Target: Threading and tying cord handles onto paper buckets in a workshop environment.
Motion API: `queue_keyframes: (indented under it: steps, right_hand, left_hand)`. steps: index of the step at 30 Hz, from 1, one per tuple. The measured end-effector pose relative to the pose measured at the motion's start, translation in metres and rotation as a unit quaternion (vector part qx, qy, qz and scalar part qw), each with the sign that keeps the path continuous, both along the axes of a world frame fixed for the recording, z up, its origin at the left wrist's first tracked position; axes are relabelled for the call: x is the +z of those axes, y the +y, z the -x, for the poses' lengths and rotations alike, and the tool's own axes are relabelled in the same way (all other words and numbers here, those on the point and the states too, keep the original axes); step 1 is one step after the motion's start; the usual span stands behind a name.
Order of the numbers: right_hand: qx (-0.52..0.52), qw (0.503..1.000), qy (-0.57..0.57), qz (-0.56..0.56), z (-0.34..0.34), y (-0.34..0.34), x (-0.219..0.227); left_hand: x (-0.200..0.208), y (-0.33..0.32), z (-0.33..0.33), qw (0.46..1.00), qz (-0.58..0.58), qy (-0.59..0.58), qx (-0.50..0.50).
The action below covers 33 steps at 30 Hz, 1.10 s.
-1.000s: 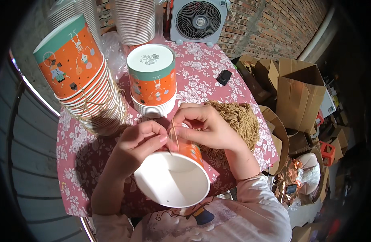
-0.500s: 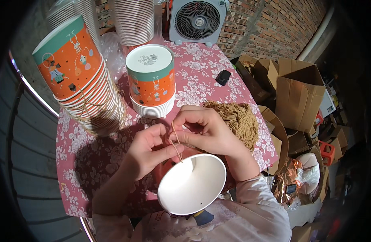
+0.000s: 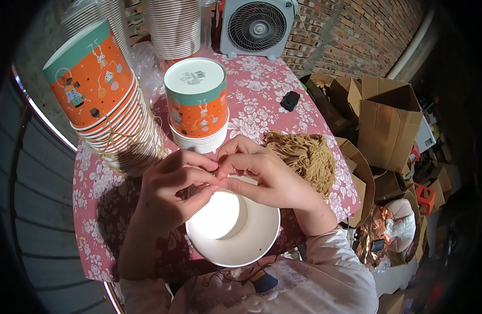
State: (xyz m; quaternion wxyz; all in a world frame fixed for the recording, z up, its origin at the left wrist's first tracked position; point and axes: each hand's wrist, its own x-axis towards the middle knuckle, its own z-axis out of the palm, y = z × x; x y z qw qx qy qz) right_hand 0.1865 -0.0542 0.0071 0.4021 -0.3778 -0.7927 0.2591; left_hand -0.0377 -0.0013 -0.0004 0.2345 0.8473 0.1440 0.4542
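Note:
A white-lined paper bucket is tilted in front of me, its open mouth toward me. A small dark hole shows in its wall near the lower right rim. At the far rim, my left hand and my right hand meet with fingertips pinched together, both closed on a thin tan cord. The fingers hide nearly all of the cord, so I cannot tell whether it is knotted. A bundle of tan cords lies just beyond my right wrist.
On the flowered pink tablecloth, a tall leaning stack of orange-and-green paper buckets stands left, strung with cords. A shorter upside-down stack is beside it. A fan, a small black object and cardboard boxes are farther off.
The cord loop that stood up between my hands is now hidden in my fingers. My hands have drawn together, and the bucket has shifted left and slightly away from me, turning more upright.

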Motion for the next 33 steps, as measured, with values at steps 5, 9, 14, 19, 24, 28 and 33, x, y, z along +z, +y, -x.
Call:
queue_keyframes:
  steps: [5, 9, 14, 19, 24, 28, 33]
  right_hand:
    - [-0.021, 0.999, 0.004, 0.028, 0.003, -0.003, 0.004]
    - [-0.025, 0.999, -0.004, 0.038, 0.006, -0.002, 0.004]
    - [0.010, 0.994, 0.074, 0.084, 0.010, -0.003, 0.002]
    - [0.022, 0.983, 0.108, 0.148, 0.012, -0.004, -0.002]
    - [0.051, 0.971, 0.154, 0.173, 0.008, -0.002, -0.006]
    - [0.003, 0.978, 0.164, 0.129, 0.015, -0.013, 0.001]
    - [-0.025, 0.983, 0.129, 0.132, 0.015, -0.015, 0.010]
  left_hand:
    - [-0.002, -0.002, 0.008, 0.996, 0.081, 0.022, -0.021]
    - [0.000, 0.000, 0.012, 0.991, 0.111, 0.058, -0.043]
    - [-0.007, 0.007, 0.013, 0.908, 0.388, -0.016, -0.159]
    - [-0.003, 0.014, 0.014, 0.845, 0.473, -0.029, -0.249]
    - [-0.003, 0.013, 0.012, 0.813, 0.497, -0.063, -0.296]
    - [0.008, 0.004, 0.011, 0.821, 0.540, -0.008, -0.186]
    - [-0.002, 0.002, 0.010, 0.900, 0.397, -0.055, -0.170]
